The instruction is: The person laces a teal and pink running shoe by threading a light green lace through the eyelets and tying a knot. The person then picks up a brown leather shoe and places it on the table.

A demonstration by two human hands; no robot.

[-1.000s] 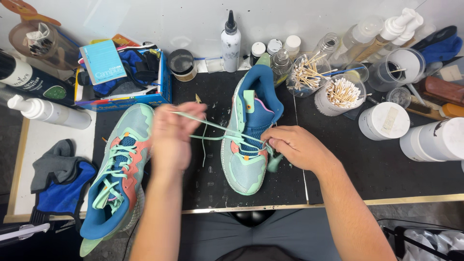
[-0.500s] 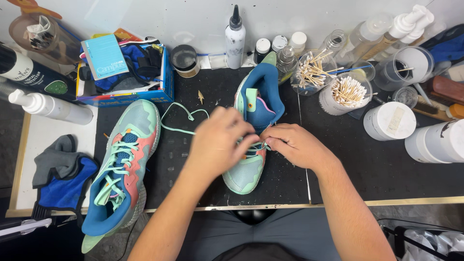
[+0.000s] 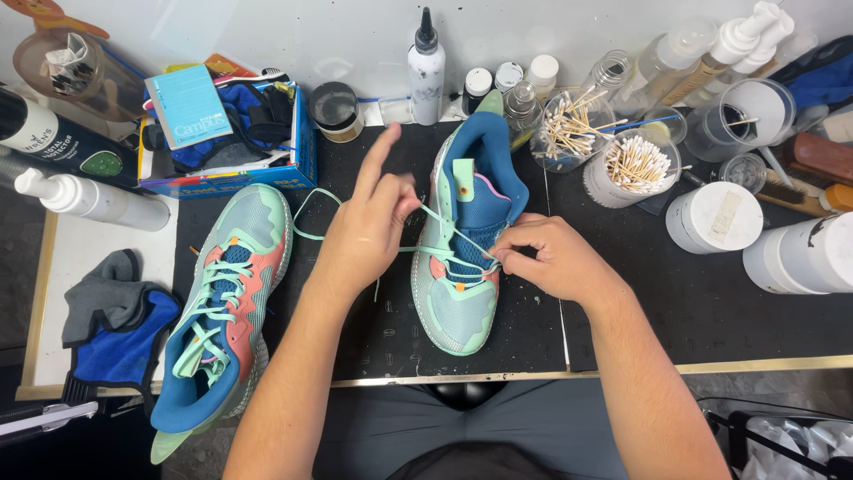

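Now both hands' fingers [image 3: 402, 206] pinch the mint lace [image 3: 442, 220] over the sneaker [image 3: 462, 302].

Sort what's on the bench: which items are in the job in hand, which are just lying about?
In use:
- left hand, pinching the mint lace
- right hand at the eyelets
- shoe being laced

Lying about:
- second shoe, already laced
- cotton swab jar
- squeeze bottle
- grey and blue cloth
- blue box
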